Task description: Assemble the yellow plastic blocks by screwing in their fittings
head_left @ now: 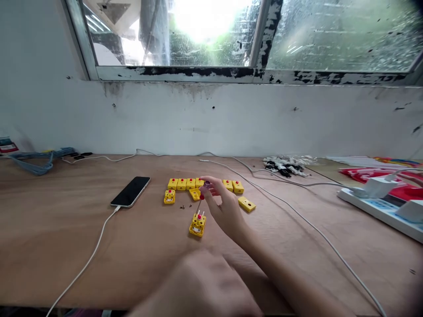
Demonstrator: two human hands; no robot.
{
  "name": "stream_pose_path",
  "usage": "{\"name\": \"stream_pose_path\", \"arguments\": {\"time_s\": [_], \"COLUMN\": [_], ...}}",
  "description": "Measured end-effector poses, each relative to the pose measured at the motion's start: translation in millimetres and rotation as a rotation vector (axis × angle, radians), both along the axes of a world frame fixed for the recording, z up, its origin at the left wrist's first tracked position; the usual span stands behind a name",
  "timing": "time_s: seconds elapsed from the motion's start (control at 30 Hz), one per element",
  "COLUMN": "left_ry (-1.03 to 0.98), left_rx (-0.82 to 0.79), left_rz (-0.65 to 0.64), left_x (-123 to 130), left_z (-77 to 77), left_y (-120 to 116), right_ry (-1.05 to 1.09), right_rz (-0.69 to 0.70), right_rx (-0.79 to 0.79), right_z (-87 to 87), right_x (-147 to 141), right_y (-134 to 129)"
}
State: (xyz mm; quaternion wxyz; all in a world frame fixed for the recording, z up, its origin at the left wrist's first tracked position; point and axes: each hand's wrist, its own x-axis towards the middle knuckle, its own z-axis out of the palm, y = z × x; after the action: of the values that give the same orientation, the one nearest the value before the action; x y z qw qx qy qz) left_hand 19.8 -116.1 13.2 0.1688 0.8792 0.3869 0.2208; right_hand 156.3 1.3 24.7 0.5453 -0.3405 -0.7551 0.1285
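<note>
My right hand [224, 209] pinches the handle of a small screwdriver [202, 194] with a dark red and purple handle. Its thin shaft slants down to an open yellow block [197, 225], which has a red button and two upright metal pins and lies on the wooden table. My left hand [201, 286] is a blur low in the middle, nearer to me than that block; its fingers cannot be made out. Behind, a row of yellow blocks [181, 184] with red dots is partly covered by my right hand. Another open yellow block [169, 197] stands at the row's left end.
Tiny screws [183, 207] and a yellow cover [246, 204] lie on the wooden table [66, 246]. A phone [131, 192] with a white cable is at left. White cables cross toward a power strip [383, 211] at right. Behind are black and white pieces [287, 166].
</note>
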Motion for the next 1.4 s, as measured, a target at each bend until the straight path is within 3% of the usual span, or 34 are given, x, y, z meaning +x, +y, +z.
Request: {"name": "stream_pose_path", "arguments": {"time_s": [0.07, 0.13, 0.23, 0.33, 0.47, 0.67, 0.93, 1.23, 1.4], "left_ry": [-0.02, -0.086, -0.102, -0.117, -0.081, 0.025, 0.032, 0.018, 0.051], "left_rx": [0.007, -0.041, -0.24, -0.266, -0.209, -0.02, 0.01, 0.039, 0.24], "left_rz": [0.09, 0.271, 0.216, 0.235, 0.225, 0.162, 0.156, 0.233, 0.242], "left_x": [-16.1, -30.4, -39.9, -35.5, -26.5, -22.1, -21.5, -22.5, -22.0], "left_z": [13.4, 17.8, 9.8, -1.5, -5.1, -2.6, -6.7, -10.6, -4.8], "left_y": [35.5, 66.1, 90.0, 89.7, 78.2, 73.7, 74.8, 78.1, 93.0], "right_ry": [-0.033, -0.041, 0.006, 0.131, 0.247, 0.177, 0.139, 0.133, 0.104], "right_rz": [0.039, 0.053, 0.061, 0.061, -0.055, -0.06, -0.034, -0.109, -0.176], "right_rx": [-0.025, -0.058, -0.13, -0.159, -0.166, -0.212, -0.221, -0.037, 0.071], "right_z": [-2.1, -4.5, -6.3, -5.4, -6.3, -21.5, -27.0, -9.7, -6.3], "right_x": [-1.8, -3.0, -1.5, 4.0, 9.7, 2.0, -0.7, 6.6, 7.6], "right_y": [-0.1, 1.0, 6.4, 16.4, 28.5, 32.6, 34.8, 23.3, 18.3]}}
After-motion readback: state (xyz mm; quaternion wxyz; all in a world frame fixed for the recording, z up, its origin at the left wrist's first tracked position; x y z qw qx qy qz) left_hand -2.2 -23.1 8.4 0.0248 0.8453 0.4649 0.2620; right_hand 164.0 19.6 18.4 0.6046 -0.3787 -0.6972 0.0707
